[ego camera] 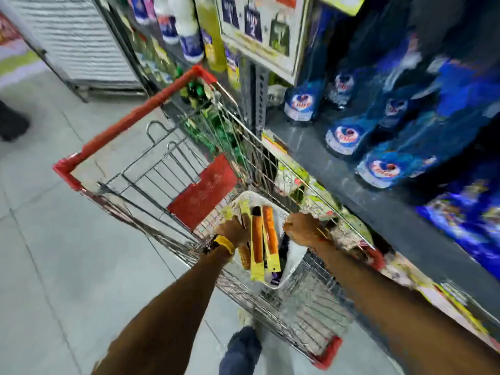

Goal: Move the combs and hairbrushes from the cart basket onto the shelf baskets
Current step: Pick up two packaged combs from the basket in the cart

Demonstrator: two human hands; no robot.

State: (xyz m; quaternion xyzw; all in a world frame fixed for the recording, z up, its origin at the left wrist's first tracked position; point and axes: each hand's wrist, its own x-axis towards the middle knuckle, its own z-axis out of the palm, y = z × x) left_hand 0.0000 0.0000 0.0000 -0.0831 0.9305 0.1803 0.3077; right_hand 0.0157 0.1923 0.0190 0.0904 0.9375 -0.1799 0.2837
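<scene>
A: Where were the combs at that moment?

B: In the white basket (293, 262) sitting inside the wire shopping cart (273, 169). Several orange combs (266, 234) on yellow backing cards lay lengthwise in it, with something dark purple near its closer end; I could not tell what that was.

A: And the hands?

B: Both were down at the basket. The left hand (232, 230), a yellow band (226, 243) on its wrist, rested on the left side of the basket against the comb packs; its fingers were curled, but the blur hid whether they gripped a pack. The right hand (303, 226) was at the basket's right rim, fingers folded in narrow; I could not tell whether it held the rim or anything else.

A: What surrounded the cart?

B: It stood on a grey tiled floor (54, 239), its red handle (130, 120) on the far side and a red seat flap (205, 190) just beyond the basket. To the right ran a dark shelf (349, 182) carrying blue bottles (378, 169) lying in rows, all heavily blurred.
</scene>
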